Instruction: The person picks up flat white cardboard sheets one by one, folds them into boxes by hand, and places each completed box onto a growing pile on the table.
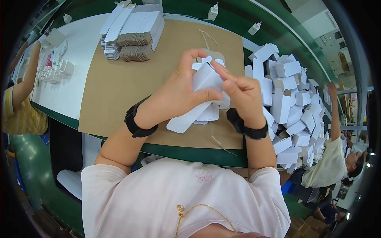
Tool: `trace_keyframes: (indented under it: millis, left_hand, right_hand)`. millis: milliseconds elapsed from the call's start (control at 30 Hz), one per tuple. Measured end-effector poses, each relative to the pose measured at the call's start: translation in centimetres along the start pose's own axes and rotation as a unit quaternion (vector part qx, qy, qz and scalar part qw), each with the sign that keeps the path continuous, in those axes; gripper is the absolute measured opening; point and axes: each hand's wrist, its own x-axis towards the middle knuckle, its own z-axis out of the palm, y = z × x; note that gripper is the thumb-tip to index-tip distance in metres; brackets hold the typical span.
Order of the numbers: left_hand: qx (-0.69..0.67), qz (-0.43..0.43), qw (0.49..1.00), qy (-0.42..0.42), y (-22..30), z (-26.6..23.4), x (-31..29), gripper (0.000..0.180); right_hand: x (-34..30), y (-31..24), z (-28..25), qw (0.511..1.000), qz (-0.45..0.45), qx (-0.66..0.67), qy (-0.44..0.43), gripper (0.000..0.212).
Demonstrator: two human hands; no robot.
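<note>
Over the brown cardboard sheet (115,91), a partly folded white carton (206,79) is held up between my hands. My left hand (172,91) wraps it from the left, with the thumb across its near side and the forefinger bent around behind. The fingers of my right hand (247,95) are bent in at the carton's upper right edge, touching it; the exact pinch is partly hidden. Directly beneath lie flat white cartons (207,115), one with a long flap sticking out toward me on the left. A black band circles each wrist.
Flat cartons stand in a packed stack (137,29) at the far left of the sheet. To the right is a large heap of folded white boxes (289,99). White plug adapters (213,12) sit along the far edge. Other people work at both sides.
</note>
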Motion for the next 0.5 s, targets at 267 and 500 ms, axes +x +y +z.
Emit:
trace_keyframes:
  millis: [267, 500]
  left_hand:
    - [0.197, 0.159, 0.951, 0.177, -2.6, -0.8, 0.9, 0.065]
    - [0.346, -0.083, 0.933, 0.055, -2.3, -1.1, 2.3, 0.046]
  right_hand:
    - [-2.3, -5.7, -3.8, 0.836, -0.185, -0.472, 0.211, 0.031]
    - [-2.9, -7.7, -8.7, 0.603, -0.226, -0.676, 0.359, 0.021]
